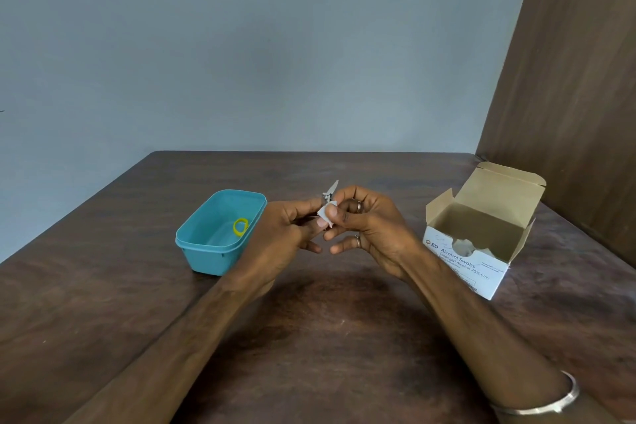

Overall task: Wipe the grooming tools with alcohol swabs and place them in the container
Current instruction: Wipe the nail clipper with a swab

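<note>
Table (330, 337): dark brown wood-grain top, set against a pale grey-blue wall (241, 45); brown wooden panel (568, 62) at far right.

Container (220, 232): teal plastic tub, rounded rectangle, lid off, standing on the table left of centre. Inside, near its right wall, one small yellow ring-shaped item (240, 226); what it is cannot be told.

Left hand (285, 234): raised above the table just right of the container, fingers curled closed around a metal nail clipper (328, 194). Clipper lever swung up and pointing away from the person; body pinched between thumb and fingers.

Alcohol swab (326, 214): small white folded pad, pressed against the clipper, between the two hands.

Right hand (371, 227): touching the left at the fingertips, thumb and forefinger closed on the swab, remaining fingers loosely bent and spread. Rings on two fingers; silver bangle (547, 399) on the wrist.

Swab box (481, 237): white carton printed "BD Alcohol Swabs", top flaps open, on the table at right, well apart from the hands. White packets show through the front cut-out.
</note>
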A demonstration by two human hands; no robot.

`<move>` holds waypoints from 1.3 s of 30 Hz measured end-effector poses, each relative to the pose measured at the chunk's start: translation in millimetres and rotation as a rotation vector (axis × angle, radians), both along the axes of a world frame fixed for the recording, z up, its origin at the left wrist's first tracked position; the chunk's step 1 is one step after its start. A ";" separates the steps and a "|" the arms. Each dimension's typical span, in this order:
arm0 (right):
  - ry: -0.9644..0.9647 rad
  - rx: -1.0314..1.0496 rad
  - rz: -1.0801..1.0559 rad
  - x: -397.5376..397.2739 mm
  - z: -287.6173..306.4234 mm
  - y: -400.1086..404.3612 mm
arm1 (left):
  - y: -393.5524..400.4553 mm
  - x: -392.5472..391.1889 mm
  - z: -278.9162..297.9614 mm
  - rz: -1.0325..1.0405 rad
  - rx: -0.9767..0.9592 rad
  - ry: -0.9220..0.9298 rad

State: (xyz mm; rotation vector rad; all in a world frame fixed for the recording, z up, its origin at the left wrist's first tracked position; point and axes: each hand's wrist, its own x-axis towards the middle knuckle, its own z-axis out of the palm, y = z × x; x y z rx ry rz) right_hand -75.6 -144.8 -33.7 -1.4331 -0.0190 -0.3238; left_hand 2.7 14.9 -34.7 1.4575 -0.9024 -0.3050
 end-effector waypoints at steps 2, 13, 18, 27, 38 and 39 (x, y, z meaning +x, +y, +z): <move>-0.004 0.006 -0.011 0.1 -0.2 0.1 | 0.2 -0.5 0.8 -0.005 0.000 0.006; -0.053 -0.079 -0.168 2.8 0.6 -0.1 | -3.3 -3.4 3.4 0.204 -0.062 0.072; -0.126 -0.067 -0.305 2.3 5.3 -2.9 | -1.0 -4.6 4.4 0.399 0.025 -0.157; -0.193 -0.187 -0.384 0.4 9.0 -0.8 | -3.1 -13.9 5.1 0.513 0.162 -0.593; -0.205 -0.295 -0.356 0.9 6.1 -3.1 | -3.4 -14.5 5.5 0.484 0.198 -0.556; -0.203 -0.301 -0.355 1.0 5.5 -3.7 | -3.5 -14.5 5.6 0.482 0.200 -0.553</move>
